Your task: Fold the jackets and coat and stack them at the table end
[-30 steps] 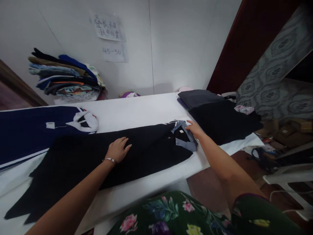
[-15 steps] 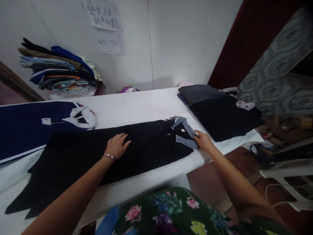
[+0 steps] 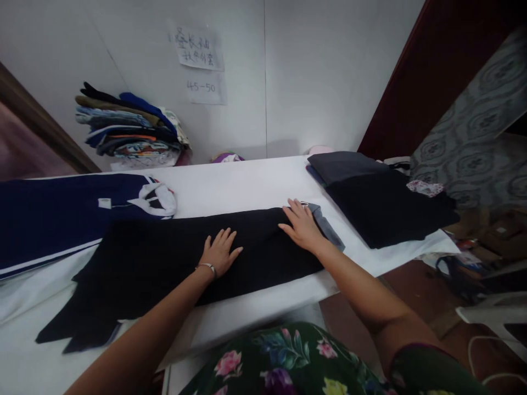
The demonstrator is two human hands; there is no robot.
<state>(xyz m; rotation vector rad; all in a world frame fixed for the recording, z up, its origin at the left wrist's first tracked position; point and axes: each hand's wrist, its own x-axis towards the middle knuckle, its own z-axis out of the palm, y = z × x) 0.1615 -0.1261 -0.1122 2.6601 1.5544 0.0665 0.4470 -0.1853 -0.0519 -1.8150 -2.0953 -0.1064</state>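
A black garment (image 3: 259, 258) with a grey-blue collar (image 3: 329, 227) lies lengthwise along the white table, folded narrow, its lower end fanning out at the left. My left hand (image 3: 219, 253) rests palm down on its middle, fingers spread, a bracelet at the wrist. Close to the collar, my right hand (image 3: 303, 226) lies flat on the cloth with its fingers apart and hides part of the collar. Neither hand grips anything.
A navy garment (image 3: 53, 219) with a white collar lies at the left. Folded dark clothes (image 3: 387, 203) are stacked at the right end of the white table (image 3: 239, 186). Another clothes pile (image 3: 132, 129) stands by the wall. A white plastic chair (image 3: 494, 315) is at the lower right.
My right hand has let go of the collar edge and moved left, onto the black cloth. My left hand stays on the garment, its fingers now more spread. The view has shifted slightly.
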